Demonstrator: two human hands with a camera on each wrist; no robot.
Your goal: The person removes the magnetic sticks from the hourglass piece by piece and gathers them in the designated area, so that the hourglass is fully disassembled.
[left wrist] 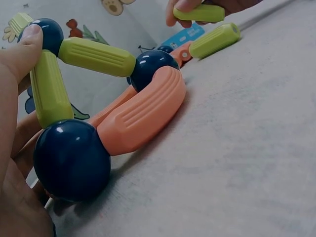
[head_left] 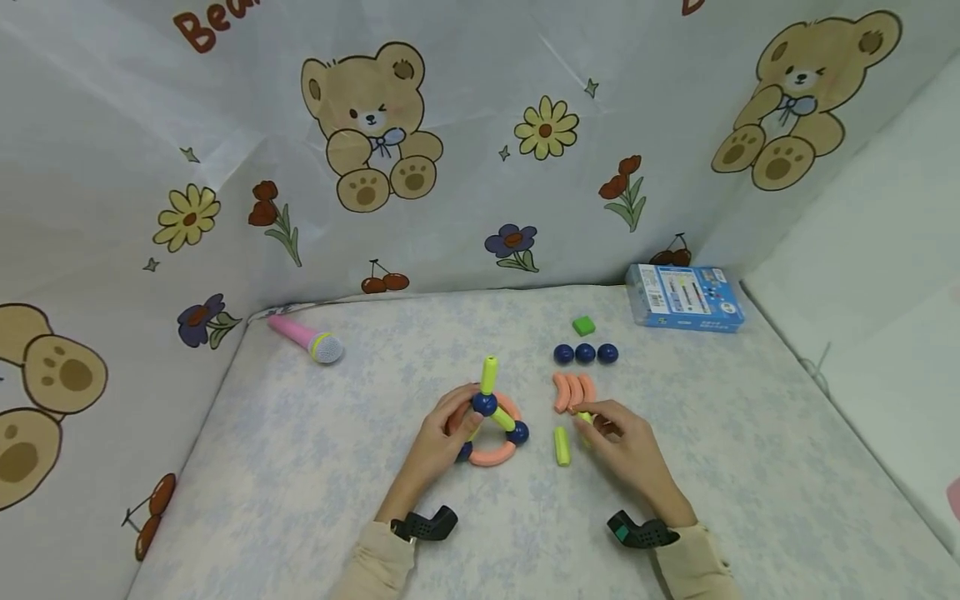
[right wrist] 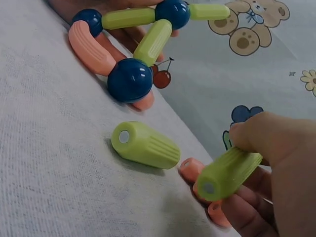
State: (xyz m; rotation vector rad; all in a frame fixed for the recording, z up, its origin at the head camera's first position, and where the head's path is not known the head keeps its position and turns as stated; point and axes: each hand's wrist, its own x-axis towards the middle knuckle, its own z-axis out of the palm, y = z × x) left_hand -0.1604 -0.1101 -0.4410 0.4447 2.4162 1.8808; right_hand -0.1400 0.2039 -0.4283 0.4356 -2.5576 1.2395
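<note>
In the head view my left hand (head_left: 435,437) steadies a magnetic stick-and-ball frame, thumb and fingers gripping the dark blue ball (head_left: 485,404) at its top. A yellow-green stick (head_left: 489,375) rises from that ball. Further straight sticks slope down to lower balls (head_left: 517,432), which curved orange sticks (head_left: 492,455) join into a ring on the table. My right hand (head_left: 630,446) pinches another yellow-green magnetic stick (right wrist: 229,173) between thumb and fingers, its grey end facing the right wrist camera. A matching loose stick (head_left: 562,447) lies between the frame and this hand.
Just beyond my right hand lie three curved orange sticks (head_left: 574,390). Behind them are a row of three blue balls (head_left: 585,354) and a green block (head_left: 583,326). A blue box (head_left: 686,298) sits at the back right, a pink toy microphone (head_left: 300,335) at the back left.
</note>
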